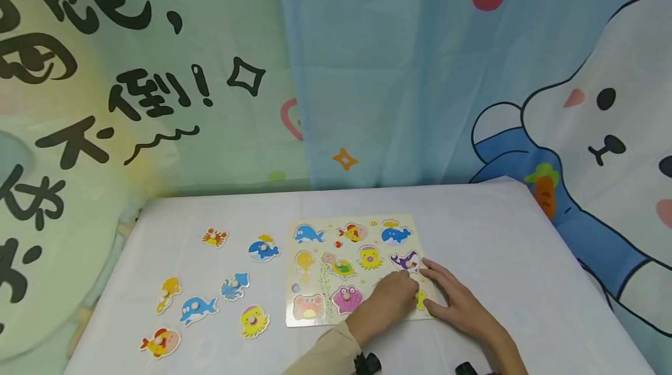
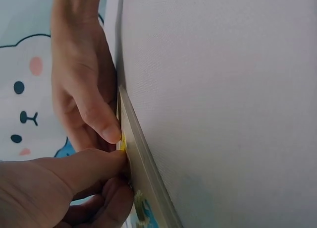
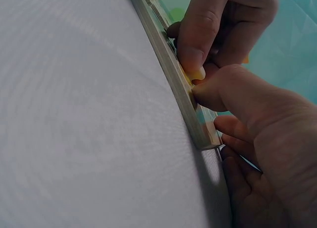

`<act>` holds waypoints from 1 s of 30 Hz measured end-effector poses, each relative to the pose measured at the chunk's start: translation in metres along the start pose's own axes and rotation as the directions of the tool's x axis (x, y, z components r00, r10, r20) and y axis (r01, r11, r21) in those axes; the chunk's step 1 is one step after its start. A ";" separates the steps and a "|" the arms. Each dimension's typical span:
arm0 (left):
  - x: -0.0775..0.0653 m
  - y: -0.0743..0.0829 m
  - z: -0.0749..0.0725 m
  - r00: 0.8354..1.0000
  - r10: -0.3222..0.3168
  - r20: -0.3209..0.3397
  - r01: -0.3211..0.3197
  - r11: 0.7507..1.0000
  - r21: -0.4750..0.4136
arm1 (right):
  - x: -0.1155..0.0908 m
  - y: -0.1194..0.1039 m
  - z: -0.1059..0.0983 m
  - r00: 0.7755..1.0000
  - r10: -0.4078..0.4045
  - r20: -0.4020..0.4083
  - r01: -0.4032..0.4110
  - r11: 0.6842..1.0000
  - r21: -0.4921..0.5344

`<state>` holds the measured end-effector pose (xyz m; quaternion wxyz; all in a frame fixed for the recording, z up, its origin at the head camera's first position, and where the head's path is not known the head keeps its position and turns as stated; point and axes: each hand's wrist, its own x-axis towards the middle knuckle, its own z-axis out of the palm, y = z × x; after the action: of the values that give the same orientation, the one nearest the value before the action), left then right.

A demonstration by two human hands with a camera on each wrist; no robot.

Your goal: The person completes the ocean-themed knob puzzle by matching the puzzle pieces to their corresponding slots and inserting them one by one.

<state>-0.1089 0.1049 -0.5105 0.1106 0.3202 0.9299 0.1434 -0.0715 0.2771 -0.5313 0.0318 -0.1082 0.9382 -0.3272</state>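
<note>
A wooden knob puzzle board (image 1: 338, 222) with sea-animal pictures lies on the table. At its lower right, my left hand (image 1: 385, 305) pinches the small pale knob (image 3: 198, 73) of a yellow puzzle piece (image 1: 420, 300). Most of that piece is hidden by the fingers, so its shape cannot be told. My right hand (image 1: 462, 305) rests at the board's right edge, its fingers spread along it. Its thumb touches the board beside the yellow piece. A pink shell piece (image 1: 347, 300) sits in the board to the left of my left hand.
Loose pieces lie left of the board: a crab (image 1: 215, 238), a whale (image 1: 263, 249), a squid (image 1: 234, 286), a dolphin (image 1: 198, 309), an octopus (image 1: 254, 322), a seahorse (image 1: 168, 294) and a fish (image 1: 160, 343). A printed curtain (image 1: 378, 72) hangs behind the white table (image 1: 236, 211).
</note>
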 end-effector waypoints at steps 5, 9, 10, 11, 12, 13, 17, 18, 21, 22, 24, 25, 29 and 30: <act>0.000 0.002 -0.001 1.000 -0.012 0.015 0.012 0.999 0.034 | 0.000 0.002 0.000 1.000 -0.015 -0.011 0.015 1.000 -0.003; 0.000 0.002 -0.001 1.000 0.001 0.005 -0.002 0.998 0.064 | 0.000 0.003 -0.001 0.996 -0.075 -0.042 0.075 0.997 0.015; 0.000 0.002 -0.001 1.000 0.001 0.001 -0.001 0.998 0.064 | 0.000 0.003 -0.001 0.995 -0.087 -0.048 0.088 0.996 0.021; 0.000 0.002 0.000 1.000 0.000 -0.001 0.001 0.998 0.064 | 0.000 0.003 -0.001 0.994 -0.099 -0.055 0.101 0.995 0.025; 0.000 0.001 0.001 1.000 -0.002 -0.002 0.002 0.998 0.062 | 0.000 0.003 -0.001 0.993 -0.100 -0.058 0.102 0.994 0.037; 0.000 0.001 0.002 1.000 -0.007 -0.001 0.007 0.999 0.054 | 0.001 0.003 -0.001 0.993 -0.102 -0.057 0.105 0.994 0.044; -0.006 -0.002 0.006 1.000 -0.002 -0.009 0.002 1.000 0.016 | 0.001 0.004 0.002 0.993 -0.102 -0.056 0.105 0.993 0.056; -0.008 -0.003 0.007 1.000 0.005 -0.015 -0.005 1.000 0.000 | 0.001 0.004 0.003 0.994 -0.098 -0.054 0.101 0.993 0.056; -0.019 -0.007 0.008 0.999 0.035 -0.030 -0.036 0.999 -0.038 | 0.000 0.003 0.004 0.995 -0.088 -0.048 0.090 0.995 0.044; -0.023 -0.008 0.007 0.998 0.044 -0.038 -0.046 0.998 -0.052 | -0.001 0.003 0.004 0.996 -0.079 -0.048 0.081 0.996 0.039; -0.031 -0.011 0.007 0.996 0.067 -0.057 -0.071 0.995 -0.069 | -0.002 0.002 0.004 0.997 -0.058 -0.045 0.059 0.998 0.022; -0.036 -0.013 0.008 0.994 0.084 -0.071 -0.089 0.994 -0.065 | -0.002 0.001 0.003 0.998 -0.045 -0.041 0.046 0.999 0.008; -0.053 -0.025 0.004 0.986 0.115 -0.118 -0.127 0.986 -0.104 | -0.001 -0.001 0.002 1.000 -0.008 -0.028 0.008 1.000 -0.027; -0.057 -0.028 0.002 0.985 0.120 -0.126 -0.134 0.984 -0.116 | -0.001 -0.002 0.002 1.000 -0.002 -0.025 0.001 0.999 -0.036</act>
<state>-0.0798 0.0482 -0.5149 0.0653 0.3623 0.9018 0.2263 -0.0700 0.2746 -0.5319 0.0178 -0.1053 0.9441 -0.3118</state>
